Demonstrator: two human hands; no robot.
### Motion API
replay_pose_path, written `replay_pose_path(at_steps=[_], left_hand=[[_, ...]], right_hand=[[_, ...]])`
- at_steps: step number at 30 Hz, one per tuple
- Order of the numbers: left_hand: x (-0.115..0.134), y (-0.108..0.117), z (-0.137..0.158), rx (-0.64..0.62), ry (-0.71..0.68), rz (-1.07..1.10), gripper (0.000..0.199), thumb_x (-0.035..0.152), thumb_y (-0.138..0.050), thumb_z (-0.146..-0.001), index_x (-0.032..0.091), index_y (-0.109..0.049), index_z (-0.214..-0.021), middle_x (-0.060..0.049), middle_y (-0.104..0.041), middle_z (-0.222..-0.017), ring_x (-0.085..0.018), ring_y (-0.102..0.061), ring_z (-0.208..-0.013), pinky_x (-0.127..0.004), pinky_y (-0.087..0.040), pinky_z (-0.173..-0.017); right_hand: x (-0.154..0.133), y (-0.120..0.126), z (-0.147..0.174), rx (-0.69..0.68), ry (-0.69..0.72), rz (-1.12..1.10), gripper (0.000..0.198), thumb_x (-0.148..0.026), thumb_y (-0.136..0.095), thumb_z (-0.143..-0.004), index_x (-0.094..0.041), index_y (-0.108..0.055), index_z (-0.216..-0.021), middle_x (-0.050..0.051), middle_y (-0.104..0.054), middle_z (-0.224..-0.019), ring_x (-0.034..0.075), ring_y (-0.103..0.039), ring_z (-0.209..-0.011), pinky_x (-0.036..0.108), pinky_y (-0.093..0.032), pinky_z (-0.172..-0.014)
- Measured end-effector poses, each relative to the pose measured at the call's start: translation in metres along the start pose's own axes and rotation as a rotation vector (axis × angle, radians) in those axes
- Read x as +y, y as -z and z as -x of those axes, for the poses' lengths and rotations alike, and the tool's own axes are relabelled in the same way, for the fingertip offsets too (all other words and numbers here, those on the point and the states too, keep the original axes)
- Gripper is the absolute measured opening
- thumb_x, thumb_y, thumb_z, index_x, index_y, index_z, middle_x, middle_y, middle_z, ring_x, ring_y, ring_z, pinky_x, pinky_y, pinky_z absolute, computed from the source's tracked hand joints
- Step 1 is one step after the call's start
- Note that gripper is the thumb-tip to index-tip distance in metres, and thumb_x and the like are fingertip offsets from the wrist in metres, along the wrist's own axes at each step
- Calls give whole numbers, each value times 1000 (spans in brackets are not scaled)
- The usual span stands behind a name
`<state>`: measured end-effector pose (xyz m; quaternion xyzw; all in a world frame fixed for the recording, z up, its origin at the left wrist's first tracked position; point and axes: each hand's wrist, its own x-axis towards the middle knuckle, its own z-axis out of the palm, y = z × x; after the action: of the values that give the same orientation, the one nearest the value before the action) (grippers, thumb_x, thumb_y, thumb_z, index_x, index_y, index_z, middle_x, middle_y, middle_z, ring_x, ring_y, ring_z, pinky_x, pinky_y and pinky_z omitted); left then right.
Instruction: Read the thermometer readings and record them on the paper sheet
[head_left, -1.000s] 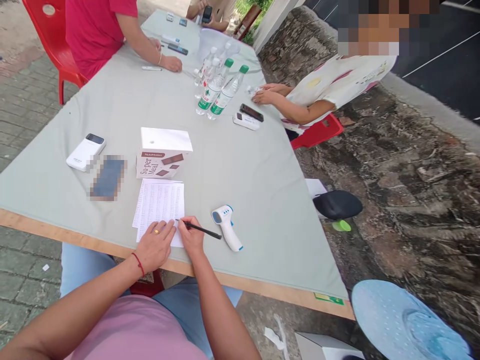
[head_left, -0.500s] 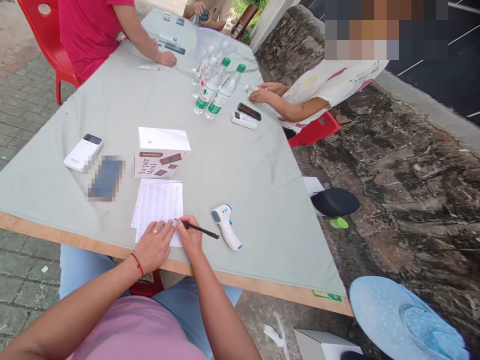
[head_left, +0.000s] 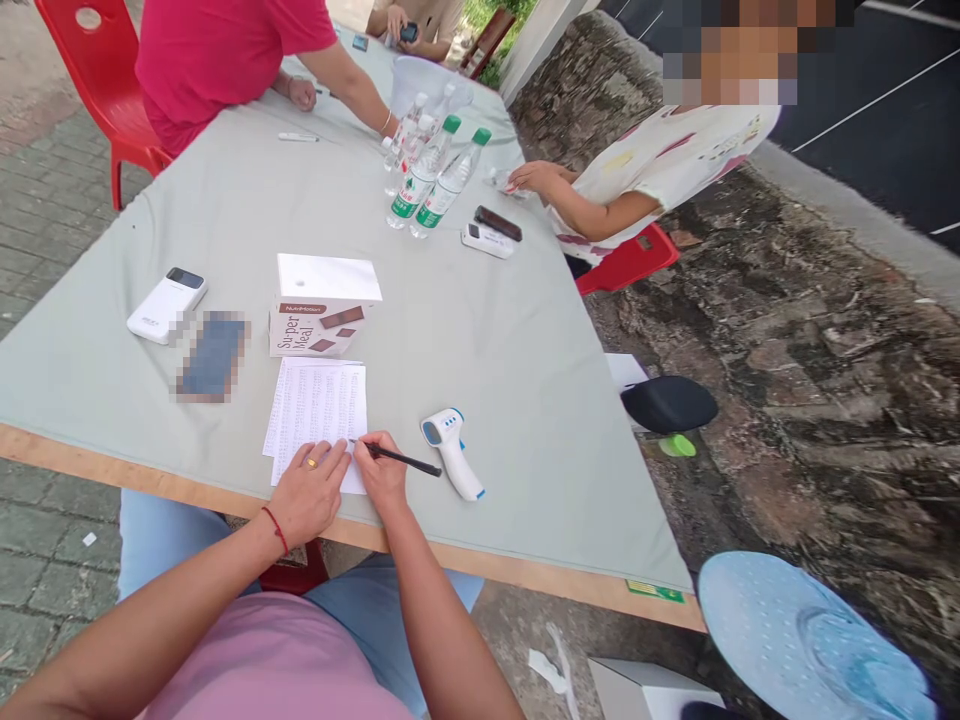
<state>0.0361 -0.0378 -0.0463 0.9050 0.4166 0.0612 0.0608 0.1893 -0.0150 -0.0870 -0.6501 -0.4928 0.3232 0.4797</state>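
Observation:
My right hand [head_left: 384,472] grips a black pen [head_left: 405,459], its tip on the upper sheet of paper [head_left: 319,395]. Rows of small writing cover the sheets, which lie stacked slightly askew at the table's near edge. Flat on the lower part of the paper rests my left hand [head_left: 311,488], fingers stretched toward the pen tip, with a ring and a red string bracelet. Just right of the pen lies a white and blue infrared thermometer [head_left: 454,452]. A white and brown box [head_left: 324,308] marked "Super Meal" stands directly behind the sheets.
A white power bank [head_left: 167,305] and a blurred-out flat object [head_left: 212,357] lie to the left. Several water bottles [head_left: 431,190] stand mid-table. Two devices [head_left: 491,232] lie near a person in a patterned shirt [head_left: 667,175]. A person in red [head_left: 232,50] leans in from the left.
The person in red has leaned forward, one arm now reaching behind the bottles. The person at right has shifted their hands slightly. My own hands have barely moved; the pen's back end tilts slightly.

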Motion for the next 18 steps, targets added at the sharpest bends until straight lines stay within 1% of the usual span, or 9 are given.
replay_pose_path(at_steps=[5, 12, 18], left_hand=[[-1, -2, 0, 13, -2, -4, 48, 20, -41, -89, 12, -45, -137, -10, -43, -147, -26, -43, -125, -42, -31, -106], [-1, -3, 1, 13, 0, -3, 49, 20, -42, -89, 13, -45, -137, -10, -42, -147, -26, -43, -126, -42, -31, -106], [-1, -2, 0, 7, -2, -6, 50, 20, -43, -88, 15, -44, -138, -10, -42, -147, -26, -43, -126, -43, -31, -106]], right_hand=[[0, -1, 0, 33, -4, -5, 11, -32, -53, -71, -22, -55, -67, -4, -54, -58, 14, -48, -58, 28, -42, -58], [1, 0, 0, 22, 6, 12, 10, -32, -53, -70, -22, -54, -67, -5, -52, -56, 14, -47, -56, 28, -41, -57], [1, -1, 0, 25, 0, 0, 11, -32, -53, -71, -22, -54, -68, -4, -53, -57, 14, -47, -57, 27, -41, -57]])
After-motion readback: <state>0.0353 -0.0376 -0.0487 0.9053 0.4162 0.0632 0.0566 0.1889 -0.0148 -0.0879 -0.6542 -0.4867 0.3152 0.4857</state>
